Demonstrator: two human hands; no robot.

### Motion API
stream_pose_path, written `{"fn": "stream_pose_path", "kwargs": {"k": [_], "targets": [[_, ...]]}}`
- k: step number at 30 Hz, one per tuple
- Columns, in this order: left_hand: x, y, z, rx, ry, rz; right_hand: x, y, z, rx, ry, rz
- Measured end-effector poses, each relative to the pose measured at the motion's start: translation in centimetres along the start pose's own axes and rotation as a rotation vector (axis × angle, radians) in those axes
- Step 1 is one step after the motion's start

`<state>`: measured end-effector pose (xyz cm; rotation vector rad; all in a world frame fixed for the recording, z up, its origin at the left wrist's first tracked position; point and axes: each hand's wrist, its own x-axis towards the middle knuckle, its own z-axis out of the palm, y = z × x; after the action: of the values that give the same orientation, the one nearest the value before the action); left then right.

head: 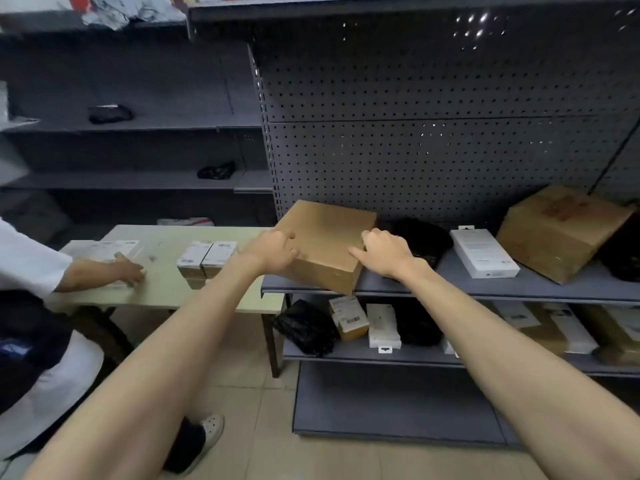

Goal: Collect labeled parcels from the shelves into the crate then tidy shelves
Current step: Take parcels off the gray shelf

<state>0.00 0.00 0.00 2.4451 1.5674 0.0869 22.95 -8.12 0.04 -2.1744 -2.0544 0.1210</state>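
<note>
Already both hands grasp the brown cardboard box [323, 242], left hand [273, 251] and right hand [384, 252] curled over its top edges; its near corner overhangs the grey shelf [450, 284], so a loose hold could tip it floorward.

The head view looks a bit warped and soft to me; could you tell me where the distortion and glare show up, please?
Head view: wide-angle bending curves the shelf edge and stretches both forearms; bright specks glint through the pegboard holes at top right; corners darken; the cardboard box under both hands looks soft.
</note>
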Motion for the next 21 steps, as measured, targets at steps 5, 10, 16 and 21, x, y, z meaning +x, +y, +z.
{"fn": "stream_pose_path", "kwargs": {"k": [5,10,16,21], "targets": [[0.8,-1.4,0.9,-0.009,-0.015,-0.121,0.8,1.7,3.5,0.09,-0.145,0.126],[2.1,-2.7,2.3,-0.036,-0.02,-0.226,1.8,2.4,6.2,0.241,-0.232,0.18],[3.2,-4.5,4.7,-0.186,-0.02,-0.314,2.1,2.1,8.8,0.573,-0.326,0.277],[3.9,-4.7,5.1,-0.472,0.066,-0.321,2.5,2.0,9.4,0.738,-0.327,0.363]]}}
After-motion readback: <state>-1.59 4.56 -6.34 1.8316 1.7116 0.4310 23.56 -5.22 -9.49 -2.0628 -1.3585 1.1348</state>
